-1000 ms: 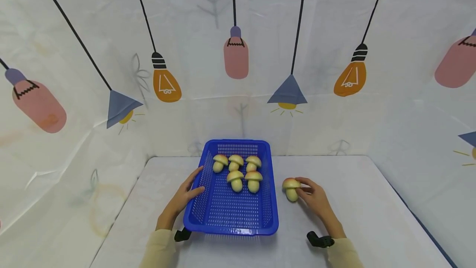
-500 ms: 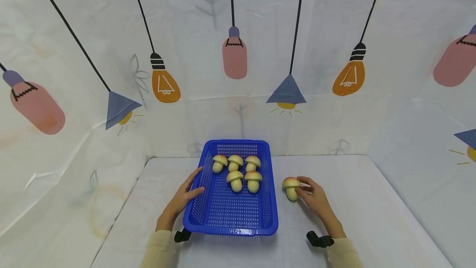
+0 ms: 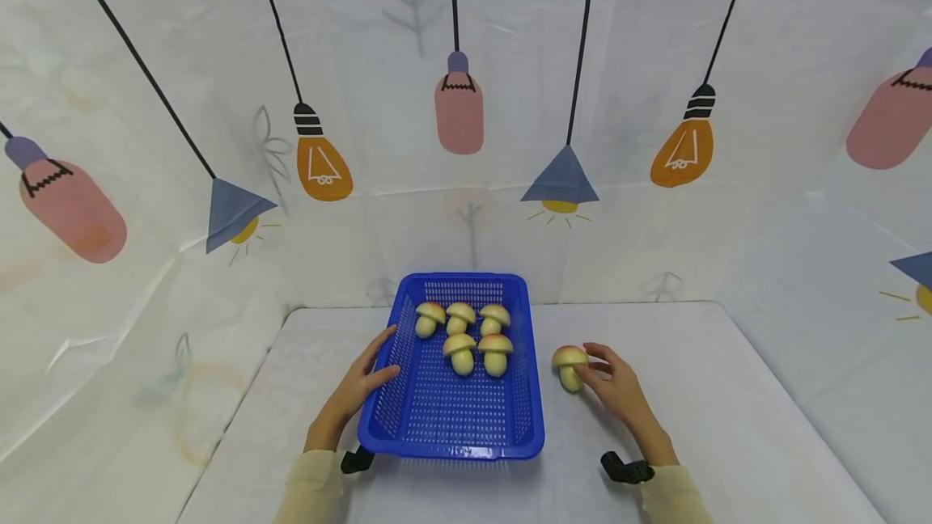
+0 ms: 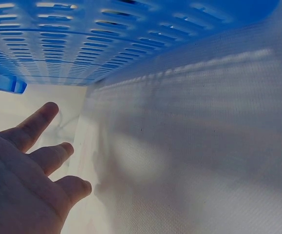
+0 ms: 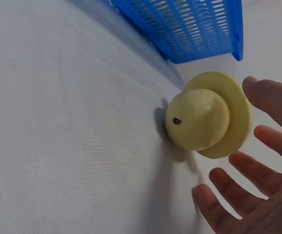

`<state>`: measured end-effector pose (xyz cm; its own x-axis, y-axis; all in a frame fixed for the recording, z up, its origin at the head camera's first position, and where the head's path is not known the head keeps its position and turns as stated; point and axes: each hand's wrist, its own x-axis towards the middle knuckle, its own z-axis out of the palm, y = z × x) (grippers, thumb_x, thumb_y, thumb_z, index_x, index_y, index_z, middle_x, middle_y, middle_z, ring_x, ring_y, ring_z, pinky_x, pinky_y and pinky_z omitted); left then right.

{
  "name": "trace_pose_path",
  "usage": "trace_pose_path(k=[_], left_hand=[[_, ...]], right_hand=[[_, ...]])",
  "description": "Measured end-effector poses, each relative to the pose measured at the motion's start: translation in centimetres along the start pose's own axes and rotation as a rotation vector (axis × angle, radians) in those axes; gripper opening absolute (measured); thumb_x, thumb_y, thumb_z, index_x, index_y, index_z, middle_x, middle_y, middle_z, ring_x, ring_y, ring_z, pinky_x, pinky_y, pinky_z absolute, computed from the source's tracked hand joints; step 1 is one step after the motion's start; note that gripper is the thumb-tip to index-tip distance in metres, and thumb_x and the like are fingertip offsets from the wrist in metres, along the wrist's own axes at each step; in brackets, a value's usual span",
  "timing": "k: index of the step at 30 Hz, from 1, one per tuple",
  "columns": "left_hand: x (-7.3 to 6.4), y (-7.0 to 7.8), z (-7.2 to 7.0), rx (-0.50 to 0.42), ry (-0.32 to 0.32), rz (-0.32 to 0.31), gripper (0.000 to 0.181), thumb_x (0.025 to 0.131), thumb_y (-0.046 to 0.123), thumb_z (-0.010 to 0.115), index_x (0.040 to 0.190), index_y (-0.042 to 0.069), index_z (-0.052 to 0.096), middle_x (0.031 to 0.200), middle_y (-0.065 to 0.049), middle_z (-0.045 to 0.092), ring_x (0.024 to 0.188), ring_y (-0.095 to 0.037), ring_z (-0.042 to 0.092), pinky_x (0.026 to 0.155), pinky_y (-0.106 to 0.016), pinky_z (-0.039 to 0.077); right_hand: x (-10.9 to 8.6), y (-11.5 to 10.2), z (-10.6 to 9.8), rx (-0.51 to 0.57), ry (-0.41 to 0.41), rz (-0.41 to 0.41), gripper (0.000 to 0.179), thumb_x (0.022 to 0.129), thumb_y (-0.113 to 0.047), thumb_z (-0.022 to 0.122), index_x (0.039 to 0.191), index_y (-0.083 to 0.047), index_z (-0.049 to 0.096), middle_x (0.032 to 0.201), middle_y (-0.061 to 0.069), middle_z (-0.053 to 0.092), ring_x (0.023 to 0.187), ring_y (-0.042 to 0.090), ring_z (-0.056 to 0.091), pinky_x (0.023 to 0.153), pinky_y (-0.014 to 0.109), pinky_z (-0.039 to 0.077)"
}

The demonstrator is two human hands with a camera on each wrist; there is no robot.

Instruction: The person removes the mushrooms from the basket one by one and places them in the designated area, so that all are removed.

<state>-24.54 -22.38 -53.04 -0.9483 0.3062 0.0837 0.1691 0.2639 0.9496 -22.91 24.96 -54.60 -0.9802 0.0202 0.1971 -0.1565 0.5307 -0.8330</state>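
A blue perforated plastic basket [image 3: 453, 450] stands on the white table and holds several toy mushrooms [image 3: 462, 354] with yellow stems and reddish-yellow caps. Against its left rim lies my left hand [image 3: 355, 388], the thumb over the edge; the left wrist view shows three of its fingers [image 4: 48, 158] stretched out below the basket's side. One more toy mushroom [image 3: 570, 366] lies on the table right of the basket. Close around its cap is my right hand [image 3: 617, 388], fingers spread and loosely bent. In the right wrist view the thumb [image 5: 270, 97] is by the cap's edge; contact is hard to tell.
The white-covered table [image 3: 699, 395] reaches out on both sides of the basket. Behind it hangs a pale sheet [image 3: 641, 257] printed with lamps and bulbs. Dark wrist straps [image 3: 628, 470] sit below both hands.
The right thumb and index finger have spread slightly apart around the mushroom, which stays on the table. The left hand and the basket hold their places; the view has shifted a little.
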Motion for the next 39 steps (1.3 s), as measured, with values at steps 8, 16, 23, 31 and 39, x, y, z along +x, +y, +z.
trace_pose_path(k=[8,16,23,31,39], left_hand=[[0.1,-0.1,0.0,-0.016,0.000,0.006,0.074,0.100,0.024,0.060,0.165,0.025,0.024,0.170,-0.019,0.020,0.146,-0.048,0.034,0.107,-0.057,0.044],[0.2,-0.2,-0.1,-0.080,-0.030,0.000,0.075,0.101,0.021,0.059,0.165,0.023,0.022,0.161,-0.028,0.033,0.130,-0.045,0.051,0.093,-0.048,0.056],[0.2,-0.1,0.0,-0.081,-0.033,-0.001,0.074,0.101,0.023,0.059,0.165,0.023,0.022,0.158,-0.032,0.034,0.130,-0.048,0.052,0.094,-0.051,0.056],[0.3,-0.1,-0.1,-0.087,-0.040,-0.001,0.073,0.102,0.021,0.058,0.166,0.023,0.021,0.157,-0.033,0.036,0.129,-0.049,0.053,0.094,-0.051,0.056],[0.3,-0.1,-0.1,-0.099,-0.040,0.011,0.074,0.102,0.018,0.058,0.166,0.021,0.021,0.157,-0.034,0.036,0.129,-0.049,0.053,0.094,-0.051,0.056]], right_hand=[[0.7,-1.2,-0.5,-0.051,-0.011,-0.010,0.068,0.097,-0.033,0.072,0.150,0.000,0.045,0.154,0.027,0.047,0.139,0.052,0.044,0.104,0.062,0.047],[2.0,-4.3,-0.7,-0.029,-0.039,-0.040,0.080,0.095,-0.040,0.074,0.156,-0.005,0.037,0.161,0.023,0.038,0.149,0.048,0.032,0.112,0.063,0.039],[3.3,-7.6,0.0,-0.025,-0.064,-0.113,0.082,0.095,-0.039,0.073,0.158,-0.005,0.035,0.162,0.023,0.036,0.149,0.047,0.032,0.112,0.063,0.039],[5.0,-11.4,1.5,0.000,-0.116,-0.180,0.084,0.093,-0.038,0.075,0.160,-0.009,0.032,0.164,0.018,0.036,0.151,0.043,0.032,0.114,0.061,0.039],[6.4,-13.8,3.9,0.068,-0.212,-0.229,0.083,0.093,-0.034,0.074,0.160,-0.007,0.031,0.164,0.017,0.035,0.152,0.041,0.032,0.115,0.062,0.036]])
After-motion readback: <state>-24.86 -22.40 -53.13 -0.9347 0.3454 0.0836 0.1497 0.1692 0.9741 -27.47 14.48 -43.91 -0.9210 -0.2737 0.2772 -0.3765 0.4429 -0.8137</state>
